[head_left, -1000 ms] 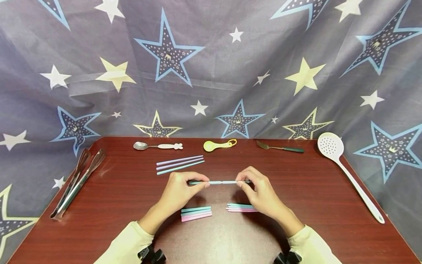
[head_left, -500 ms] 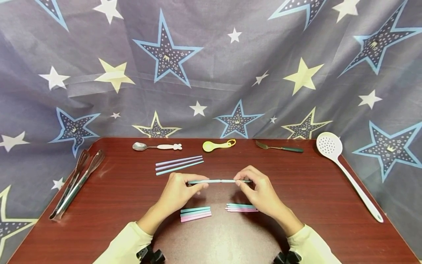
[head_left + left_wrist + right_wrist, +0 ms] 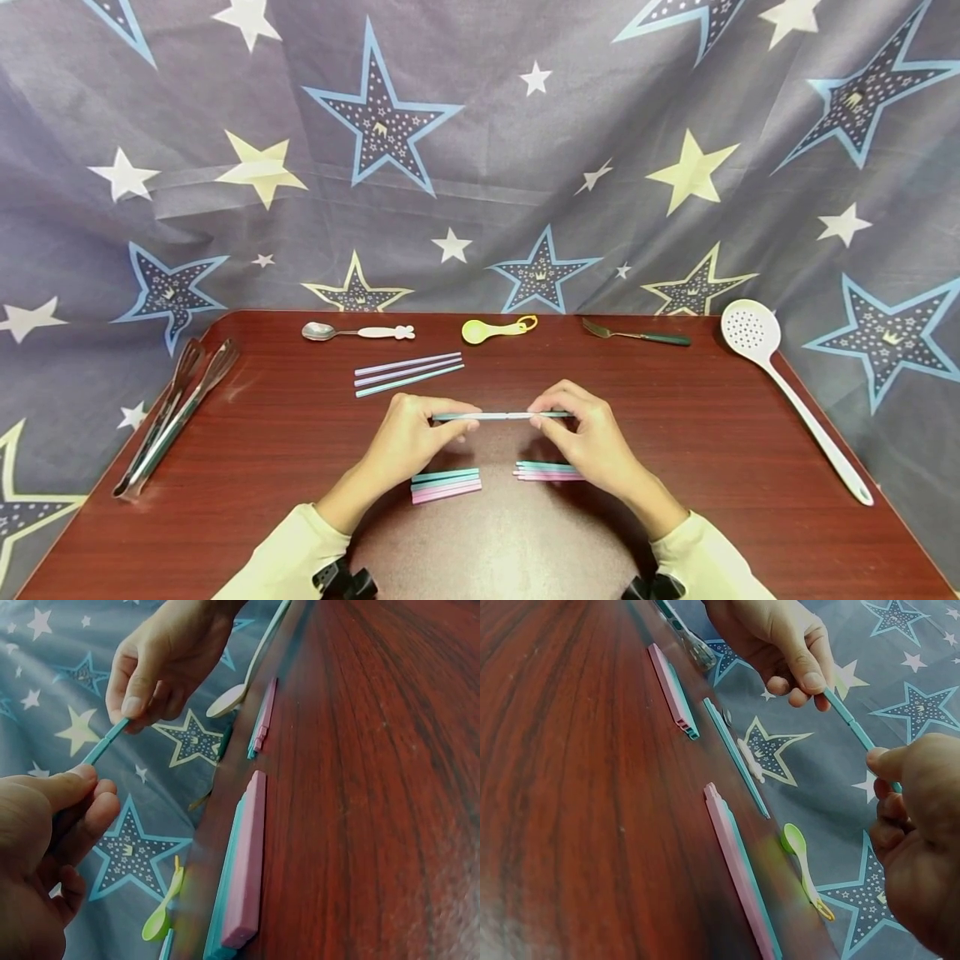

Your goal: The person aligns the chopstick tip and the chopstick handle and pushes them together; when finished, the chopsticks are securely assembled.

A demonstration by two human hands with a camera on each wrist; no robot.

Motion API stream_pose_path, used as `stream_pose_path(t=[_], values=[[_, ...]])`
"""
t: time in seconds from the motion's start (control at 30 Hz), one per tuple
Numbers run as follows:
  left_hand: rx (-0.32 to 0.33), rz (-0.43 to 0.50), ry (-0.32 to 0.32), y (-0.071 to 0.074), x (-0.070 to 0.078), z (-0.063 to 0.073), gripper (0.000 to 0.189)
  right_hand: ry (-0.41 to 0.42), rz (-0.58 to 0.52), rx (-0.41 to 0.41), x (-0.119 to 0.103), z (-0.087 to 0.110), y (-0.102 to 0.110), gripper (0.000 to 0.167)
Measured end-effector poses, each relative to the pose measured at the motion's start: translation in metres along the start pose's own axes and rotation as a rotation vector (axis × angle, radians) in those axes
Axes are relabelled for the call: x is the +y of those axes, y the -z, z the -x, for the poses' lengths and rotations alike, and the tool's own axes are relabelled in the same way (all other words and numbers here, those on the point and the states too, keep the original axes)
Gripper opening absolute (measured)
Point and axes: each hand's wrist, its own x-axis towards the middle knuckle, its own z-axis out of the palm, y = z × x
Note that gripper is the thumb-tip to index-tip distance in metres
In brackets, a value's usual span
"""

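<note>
hands pinch teal stick | pink sticks on table

The head camera looks forward and down; both wrist cameras look across, nearer, sharing the left hand and right hand.

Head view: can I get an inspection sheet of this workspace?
Surface: reddish-brown wood-grain table.
Job's things: slim teal jointed stick, held; two groups of pink-and-teal sticks; two purple sticks and one teal stick.
Clutter: silver metal tongs, white-handled metal spoon, yellow-green measuring spoon, green-handled metal fork, white perforated skimmer.
Hands: left hand and right hand both pinch the jointed stick.
Cables: nothing seen.
Surroundings: grey star-patterned cloth.
</note>
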Motion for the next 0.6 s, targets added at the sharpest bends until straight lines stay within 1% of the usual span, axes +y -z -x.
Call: stream_pose_path(t=[0.07, 0.37, 0.5, 0.6], values=[[0.006, 0.0, -0.017, -0.0008, -0.0002, -0.0001, 0.011, 0.002, 0.005, -0.007, 0.0, 0.0004, -0.0005, 0.019], [0.035, -0.013, -0.049, -0.0063, -0.0024, 0.0005, 0.01, 0.0, 0.013, -0.013, -0.0001, 0.0023, -0.0012, 0.011], [0.046, -0.012, -0.056, -0.0077, -0.0023, -0.0002, 0.011, -0.007, 0.006, -0.01, -0.0012, 0.0022, -0.0022, 0.012], [0.048, -0.005, -0.06, -0.0091, -0.0033, 0.0, 0.011, 0.014, 0.009, 0.006, -0.0011, 0.0031, -0.0046, 0.016]])
